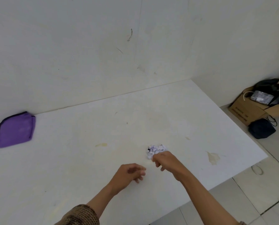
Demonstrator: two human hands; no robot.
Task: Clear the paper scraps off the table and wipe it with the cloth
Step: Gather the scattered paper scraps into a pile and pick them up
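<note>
Paper scraps (pixel 156 150) lie bunched in one crumpled wad on the tabletop (pixel 80 159), right of centre, toward the right edge. Right hand (pixel 165 160) has its fingers curled against the wad's near side; an actual pinch cannot be told. Left hand (pixel 129 173) hangs just beside it, fingers loosely curled, grasping nothing, blurred. Purple cloth (pixel 13 129) sits folded at the far left edge by the wall. Yellowish stain (pixel 214 158) near the right edge.
</note>
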